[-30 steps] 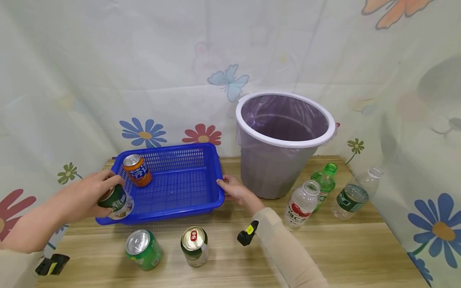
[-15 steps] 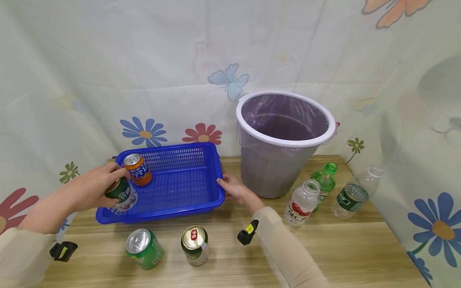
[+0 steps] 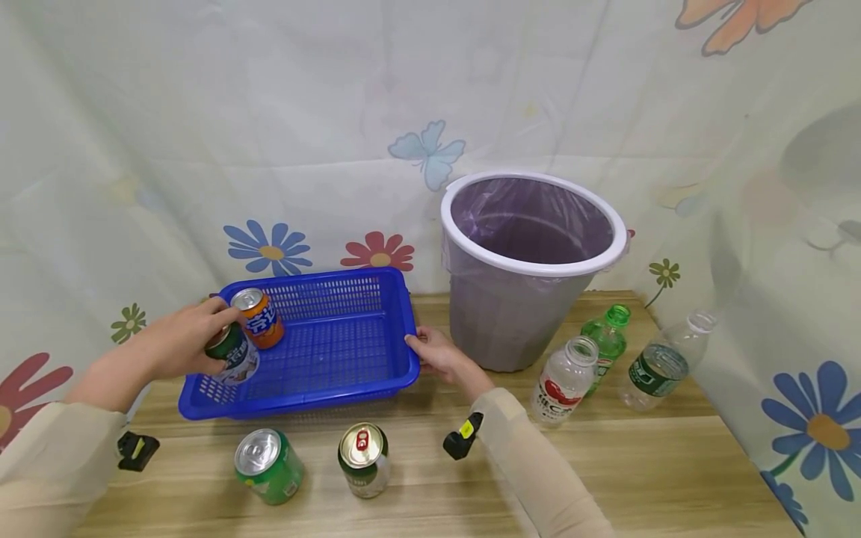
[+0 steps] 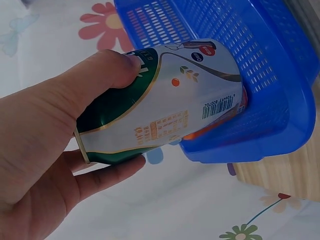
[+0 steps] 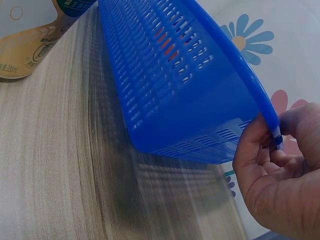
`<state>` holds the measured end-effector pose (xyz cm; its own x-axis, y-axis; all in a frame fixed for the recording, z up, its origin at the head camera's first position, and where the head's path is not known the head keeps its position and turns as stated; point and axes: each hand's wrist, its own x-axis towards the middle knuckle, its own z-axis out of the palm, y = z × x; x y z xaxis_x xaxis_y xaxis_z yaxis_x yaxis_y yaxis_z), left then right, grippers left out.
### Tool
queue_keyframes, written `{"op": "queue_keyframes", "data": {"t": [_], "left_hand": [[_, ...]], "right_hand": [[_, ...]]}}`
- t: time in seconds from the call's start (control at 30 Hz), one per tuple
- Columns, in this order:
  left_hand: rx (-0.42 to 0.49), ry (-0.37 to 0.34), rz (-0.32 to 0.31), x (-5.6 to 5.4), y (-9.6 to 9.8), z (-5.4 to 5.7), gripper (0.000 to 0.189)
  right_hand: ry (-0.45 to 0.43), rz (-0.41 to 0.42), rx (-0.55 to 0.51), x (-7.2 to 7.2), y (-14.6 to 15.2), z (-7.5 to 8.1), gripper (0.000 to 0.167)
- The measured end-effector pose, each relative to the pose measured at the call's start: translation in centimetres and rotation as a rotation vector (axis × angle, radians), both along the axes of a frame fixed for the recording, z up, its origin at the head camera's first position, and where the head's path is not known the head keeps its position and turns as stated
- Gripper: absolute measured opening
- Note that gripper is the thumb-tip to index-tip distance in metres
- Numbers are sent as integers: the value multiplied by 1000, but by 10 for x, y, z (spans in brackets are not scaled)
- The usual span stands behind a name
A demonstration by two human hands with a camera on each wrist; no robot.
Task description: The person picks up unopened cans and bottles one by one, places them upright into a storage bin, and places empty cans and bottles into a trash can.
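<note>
My left hand (image 3: 191,336) grips a green and white drink can (image 4: 165,100) by its upper part, over the left end of the blue plastic basket (image 3: 336,347). Thumb and fingers wrap its green end in the left wrist view. Just behind it an orange soda can (image 3: 262,317) stands inside the basket, close to the held can. At the basket's right end my right hand (image 3: 440,351) pinches the rim, thumb above and fingers beneath, as the right wrist view shows.
In front of the basket stand a green can (image 3: 269,467) and a green-and-white can with a gold top (image 3: 364,459). A lined grey bin (image 3: 511,314) is at the back right. Near it stand a clear bottle with a red label (image 3: 563,381), a green bottle (image 3: 605,336) and another clear bottle (image 3: 662,366).
My left hand has carried the green and white can a little to the right and back, further inside the basket beside the orange can. The right hand stays on the rim.
</note>
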<state>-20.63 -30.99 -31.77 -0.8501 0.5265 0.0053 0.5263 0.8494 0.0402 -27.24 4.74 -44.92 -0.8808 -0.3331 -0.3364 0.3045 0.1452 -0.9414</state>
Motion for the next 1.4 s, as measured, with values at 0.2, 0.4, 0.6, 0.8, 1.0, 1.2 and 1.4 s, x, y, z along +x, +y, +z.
{"op": "queue_keyframes", "data": {"t": [0.2, 0.4, 0.6, 0.8, 1.0, 1.2, 1.4], "left_hand": [[1, -40, 43, -6, -1, -3, 55], [0, -60, 63, -14, -3, -8, 55], [-21, -45, 52, -21, -2, -15, 54], [-18, -67, 66, -28, 0, -19, 54], [-30, -83, 96, -33, -1, -25, 56], [-14, -101, 116, -39, -4, -32, 55], [-2, -109, 157, -44, -8, -41, 55]], "right_hand": [[5, -2, -2, 1, 0, 0, 27], [2, -7, -9, 1, 0, 0, 27], [2, -6, -9, 1, 1, 0, 27], [-2, -8, -11, 1, 0, 0, 28], [-2, -7, -7, 1, 0, 1, 29], [4, -8, -7, 1, 0, 1, 28], [7, -8, -4, 1, -1, 1, 28]]}}
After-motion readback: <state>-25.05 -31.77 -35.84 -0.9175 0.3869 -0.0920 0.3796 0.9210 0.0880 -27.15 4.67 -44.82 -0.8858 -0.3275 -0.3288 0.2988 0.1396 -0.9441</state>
